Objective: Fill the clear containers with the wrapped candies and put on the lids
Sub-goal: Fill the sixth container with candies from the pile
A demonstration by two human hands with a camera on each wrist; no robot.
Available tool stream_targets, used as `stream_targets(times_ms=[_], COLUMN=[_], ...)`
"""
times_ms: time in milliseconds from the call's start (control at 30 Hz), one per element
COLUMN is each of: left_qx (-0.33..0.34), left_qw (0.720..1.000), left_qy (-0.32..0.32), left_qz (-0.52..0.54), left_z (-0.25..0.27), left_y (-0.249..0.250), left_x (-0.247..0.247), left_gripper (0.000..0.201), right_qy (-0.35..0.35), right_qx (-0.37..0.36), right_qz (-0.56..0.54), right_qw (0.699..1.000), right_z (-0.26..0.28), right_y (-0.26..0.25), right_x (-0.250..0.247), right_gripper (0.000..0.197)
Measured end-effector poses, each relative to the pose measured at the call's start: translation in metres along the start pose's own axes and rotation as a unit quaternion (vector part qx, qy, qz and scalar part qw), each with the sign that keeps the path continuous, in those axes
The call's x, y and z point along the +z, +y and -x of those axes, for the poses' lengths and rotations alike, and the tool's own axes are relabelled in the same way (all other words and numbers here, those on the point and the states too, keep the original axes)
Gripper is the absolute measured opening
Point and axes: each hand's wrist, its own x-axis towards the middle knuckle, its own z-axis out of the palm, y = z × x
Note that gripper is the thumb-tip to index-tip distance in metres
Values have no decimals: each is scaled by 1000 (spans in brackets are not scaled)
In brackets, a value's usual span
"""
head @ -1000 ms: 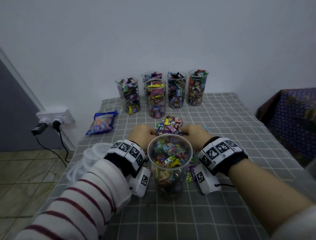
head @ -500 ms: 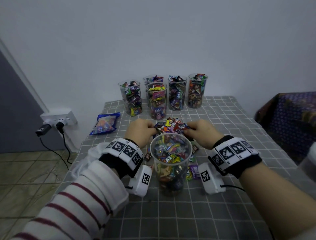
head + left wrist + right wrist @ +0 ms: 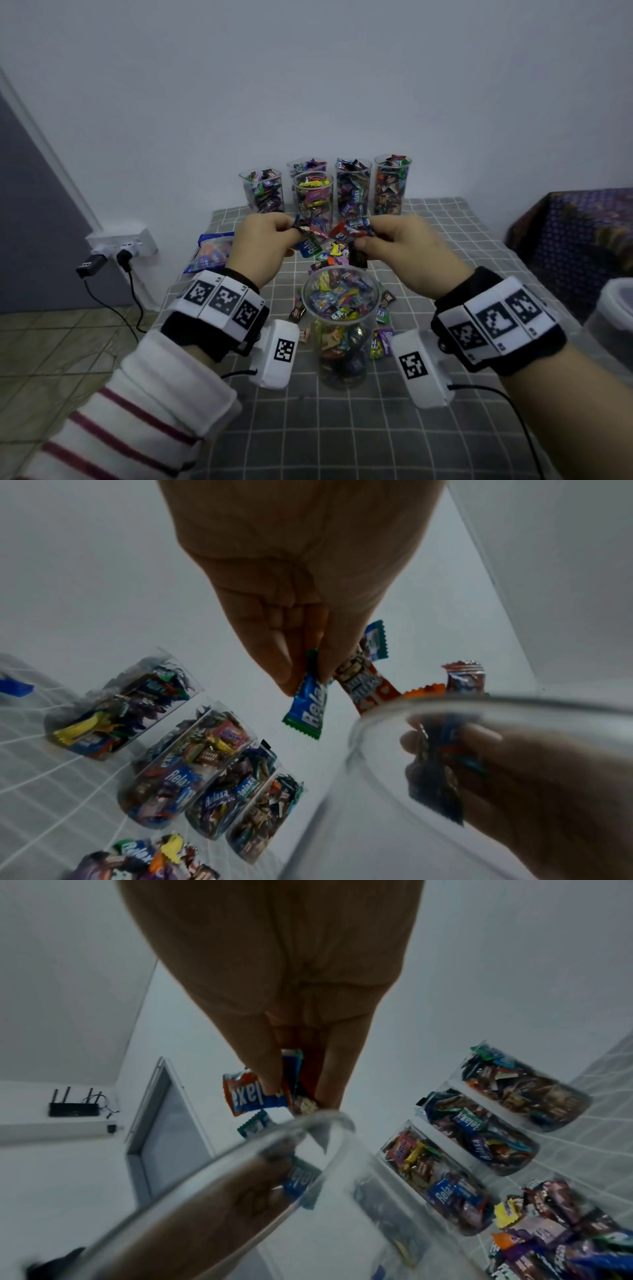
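Both hands, the left hand (image 3: 262, 245) and right hand (image 3: 406, 251), have risen from the worktop (image 3: 445, 260) pinching wrapped candies (image 3: 337, 234) just beyond the near clear container (image 3: 340, 329), at its 12 o'clock, so another load seems ready to drop.

Looks like somebody's home room: grey checked cloth on the bench (image 3: 445, 240), beige tiled floor (image 3: 51, 359), white wall socket (image 3: 120, 241), black router (image 3: 73, 1109) on a ledge.
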Motion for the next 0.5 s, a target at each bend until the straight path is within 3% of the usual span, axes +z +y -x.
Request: stream_targets(times_ms=[67, 300, 500], left_qx=[3, 4, 10], left_qw=[1000, 1000, 1000], left_qy=[1, -12, -17], left_qz=[13, 27, 24], left_z=[3, 14, 18], left_y=[4, 6, 8], left_x=[-2, -4, -7], left_gripper=[28, 27, 25], right_qy=[-20, -46, -34], right_qx=[-12, 6, 22], right_qz=[3, 66, -13], right_qw=[1000, 997, 999], right_z=[5, 19, 28], right_y=[-5, -11, -3], right_x=[2, 5, 7], right_gripper=[18, 39, 43])
